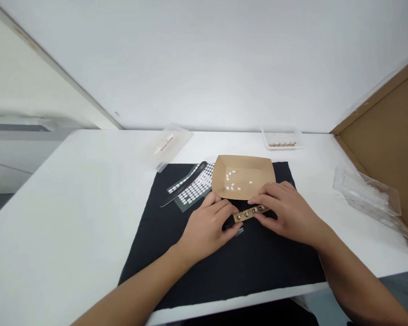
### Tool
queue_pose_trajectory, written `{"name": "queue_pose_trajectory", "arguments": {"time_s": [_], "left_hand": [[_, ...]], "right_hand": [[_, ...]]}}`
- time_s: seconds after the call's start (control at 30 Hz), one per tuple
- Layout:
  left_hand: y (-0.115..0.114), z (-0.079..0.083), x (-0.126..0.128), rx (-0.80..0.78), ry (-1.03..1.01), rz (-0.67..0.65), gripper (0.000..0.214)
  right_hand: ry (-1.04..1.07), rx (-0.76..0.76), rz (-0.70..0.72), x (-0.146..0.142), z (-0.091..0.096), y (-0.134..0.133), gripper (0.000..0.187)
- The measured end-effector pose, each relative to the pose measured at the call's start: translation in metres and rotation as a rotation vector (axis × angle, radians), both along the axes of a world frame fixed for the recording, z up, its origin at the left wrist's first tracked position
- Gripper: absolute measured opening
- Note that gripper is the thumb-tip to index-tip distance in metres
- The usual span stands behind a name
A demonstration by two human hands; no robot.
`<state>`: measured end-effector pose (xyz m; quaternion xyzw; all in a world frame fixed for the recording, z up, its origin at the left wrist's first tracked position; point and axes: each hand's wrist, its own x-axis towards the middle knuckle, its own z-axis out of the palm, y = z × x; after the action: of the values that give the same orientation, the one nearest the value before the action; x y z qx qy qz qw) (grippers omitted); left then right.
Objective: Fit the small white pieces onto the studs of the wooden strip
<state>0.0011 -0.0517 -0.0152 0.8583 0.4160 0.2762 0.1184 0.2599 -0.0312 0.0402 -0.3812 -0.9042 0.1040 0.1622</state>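
Between my hands lies a narrow tan strip [250, 213] with several round shiny metal pieces set along it, some bearing white spots. My left hand [211, 222] pinches its left end with thumb and fingers. At the other end, my right hand [287, 210] grips it between thumb and forefinger. Just beyond the strip stands a tan paper tray [245, 163] with several small white ovals in it. Left of the tray is a dark sheet of white oval stickers [190, 194], with a thin black curved tool [190, 180] lying across it. A small clear piece [240, 232] lies below my left fingertips.
A black cloth [258, 267] covers the middle of the white table [54, 217]. At the back are a translucent bag [166, 145] with printing and a clear box [282, 139] holding small metal pieces. Clear plastic containers [367, 194] stand at right, beside a cardboard box [387, 127].
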Motion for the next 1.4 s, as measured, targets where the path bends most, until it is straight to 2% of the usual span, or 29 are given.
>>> {"name": "queue_pose_trajectory", "arguments": {"time_s": [0.23,0.57,1.1,1.3,1.4], "left_hand": [[0.000,0.001,-0.001,-0.015,0.015,-0.005,0.013],[0.001,0.001,-0.001,-0.018,0.007,-0.015,0.012],[0.001,-0.001,0.000,-0.013,-0.005,-0.007,0.011],[0.000,-0.002,0.000,-0.015,0.002,0.009,0.012],[-0.001,-0.001,0.001,-0.010,0.001,0.018,0.011]], "right_hand": [[-0.064,-0.088,0.034,0.012,-0.001,0.009,0.016],[-0.027,-0.032,0.079,0.004,-0.005,0.009,0.002],[-0.010,-0.069,0.011,0.003,-0.009,0.006,0.008],[-0.007,-0.050,0.046,-0.001,-0.012,0.005,0.007],[-0.010,-0.026,0.019,-0.002,-0.013,0.005,0.007]]}}
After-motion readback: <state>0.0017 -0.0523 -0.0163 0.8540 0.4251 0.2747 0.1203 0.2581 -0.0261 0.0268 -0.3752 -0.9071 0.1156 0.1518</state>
